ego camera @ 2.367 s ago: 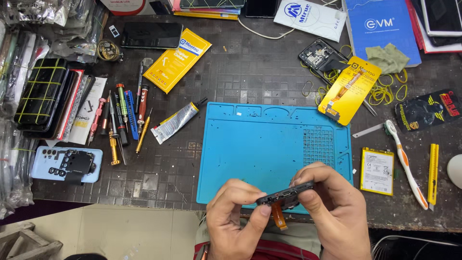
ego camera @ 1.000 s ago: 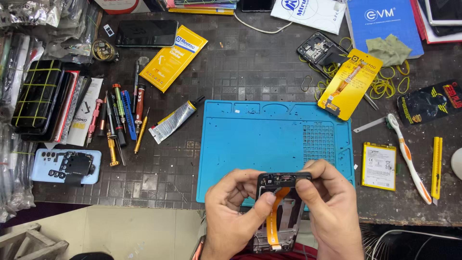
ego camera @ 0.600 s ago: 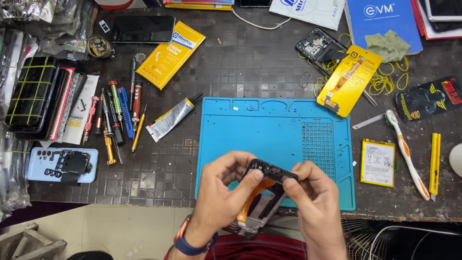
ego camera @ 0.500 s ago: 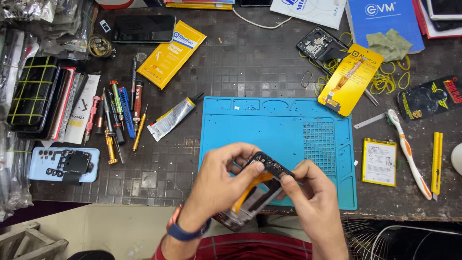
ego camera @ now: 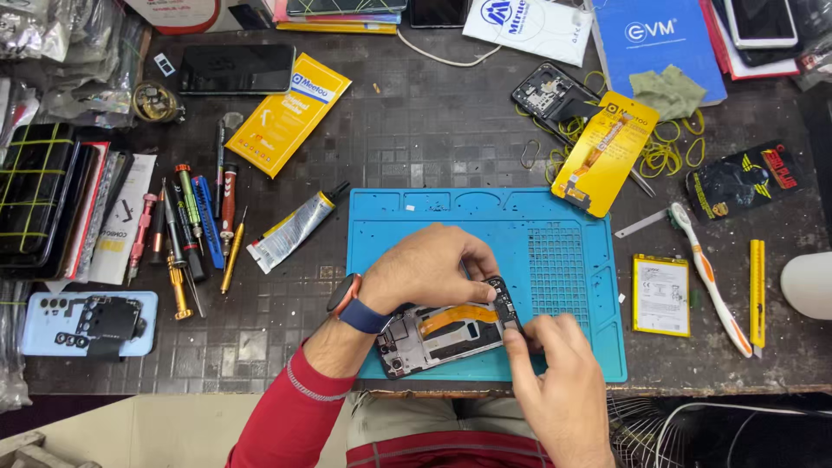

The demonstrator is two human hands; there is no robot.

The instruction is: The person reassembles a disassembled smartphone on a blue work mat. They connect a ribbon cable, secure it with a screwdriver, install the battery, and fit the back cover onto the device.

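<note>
blue mat [ego camera: 451,217] served as the landmark. an opened phone [ego camera: 438,334] with an orange ribbon cable [ego camera: 459,315] lay tilted on the mat's near edge. the left hand [ego camera: 429,264] gripped the phone's top end, fingers closed on it. the right hand [ego camera: 559,381] pinched the phone's right corner, fingertips together there. judged step: seating or freeing a part at that corner. the next move called for a fine, steady touch. a glue tube [ego camera: 290,230] lay left of the mat, a battery [ego camera: 661,295] right of it.

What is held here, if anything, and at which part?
An opened phone frame with an orange flex cable. The left hand grips its far edge near one end; the right hand pinches that same end.
</note>
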